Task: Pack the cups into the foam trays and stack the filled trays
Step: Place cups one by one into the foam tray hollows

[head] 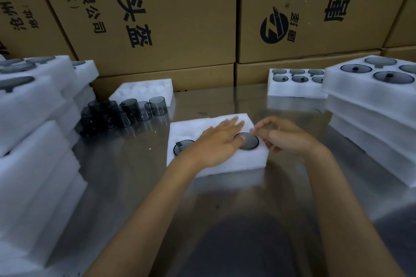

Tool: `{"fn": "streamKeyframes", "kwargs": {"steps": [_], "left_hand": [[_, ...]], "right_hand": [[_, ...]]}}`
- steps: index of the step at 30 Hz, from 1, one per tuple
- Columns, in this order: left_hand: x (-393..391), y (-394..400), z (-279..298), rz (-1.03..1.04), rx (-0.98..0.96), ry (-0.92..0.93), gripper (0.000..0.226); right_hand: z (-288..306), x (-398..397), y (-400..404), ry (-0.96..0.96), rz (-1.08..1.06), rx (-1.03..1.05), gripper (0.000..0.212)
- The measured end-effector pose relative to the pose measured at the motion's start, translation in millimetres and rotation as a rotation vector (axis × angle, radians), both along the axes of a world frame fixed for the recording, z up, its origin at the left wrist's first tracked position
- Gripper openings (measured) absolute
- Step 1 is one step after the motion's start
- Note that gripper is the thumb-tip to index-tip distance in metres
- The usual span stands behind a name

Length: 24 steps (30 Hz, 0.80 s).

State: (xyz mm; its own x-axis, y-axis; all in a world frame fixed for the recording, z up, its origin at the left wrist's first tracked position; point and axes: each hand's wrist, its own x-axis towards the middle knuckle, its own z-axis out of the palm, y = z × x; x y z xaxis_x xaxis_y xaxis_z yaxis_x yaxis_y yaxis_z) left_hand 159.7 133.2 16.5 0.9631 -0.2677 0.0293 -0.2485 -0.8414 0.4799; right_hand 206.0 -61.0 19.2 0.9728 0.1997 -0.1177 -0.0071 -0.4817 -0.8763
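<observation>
A white foam tray (193, 127) lies in the middle of the steel table. Two grey cups sit sunk in its front pockets: one (181, 147) at the front left and one (248, 140) at the front right. My left hand (216, 141) lies flat across the tray with its fingers spread, touching the right cup's rim. My right hand (286, 136) hovers curled at the tray's right edge beside that cup, holding nothing I can see. Several loose grey cups (126, 111) stand in a cluster at the left rear.
An unfilled foam tray (144, 90) lies behind the loose cups. Stacks of filled trays stand at the left (33, 101) and the right (371, 96), with one filled tray (295, 84) at the back right. Cardboard boxes (180, 18) wall off the rear.
</observation>
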Motion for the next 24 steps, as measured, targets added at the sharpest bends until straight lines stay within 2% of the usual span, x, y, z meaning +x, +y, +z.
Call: {"fn": "streamKeyframes", "kwargs": {"steps": [2, 4, 6, 8, 11, 17, 20, 24], "left_hand": [[5, 25, 14, 0.104, -0.263, -0.087, 0.049], [16, 61, 22, 0.278, -0.294, -0.184, 0.053], [33, 98, 23, 0.469, -0.164, -0.193, 0.057], [53, 128, 18, 0.573, -0.016, -0.173, 0.053], [83, 158, 5, 0.615, 0.181, -0.214, 0.040], [133, 188, -10, 0.578, 0.526, -0.192, 0.032], [141, 191, -11, 0.554, 0.462, -0.240, 0.019], [136, 171, 4, 0.531, 0.082, -0.247, 0.010]], "right_hand": [[-14, 4, 6, 0.004, -0.219, 0.259, 0.025], [-28, 8, 13, -0.042, -0.425, 0.439, 0.023], [-38, 15, 20, -0.115, -0.520, 0.459, 0.022], [-46, 21, 25, -0.168, -0.531, 0.408, 0.021], [-54, 29, 26, -0.210, -0.534, 0.341, 0.023], [-65, 38, 25, -0.239, -0.548, 0.324, 0.031], [-64, 38, 25, -0.223, -0.546, 0.317, 0.029], [-59, 37, 25, -0.178, -0.532, 0.336, 0.027]]}}
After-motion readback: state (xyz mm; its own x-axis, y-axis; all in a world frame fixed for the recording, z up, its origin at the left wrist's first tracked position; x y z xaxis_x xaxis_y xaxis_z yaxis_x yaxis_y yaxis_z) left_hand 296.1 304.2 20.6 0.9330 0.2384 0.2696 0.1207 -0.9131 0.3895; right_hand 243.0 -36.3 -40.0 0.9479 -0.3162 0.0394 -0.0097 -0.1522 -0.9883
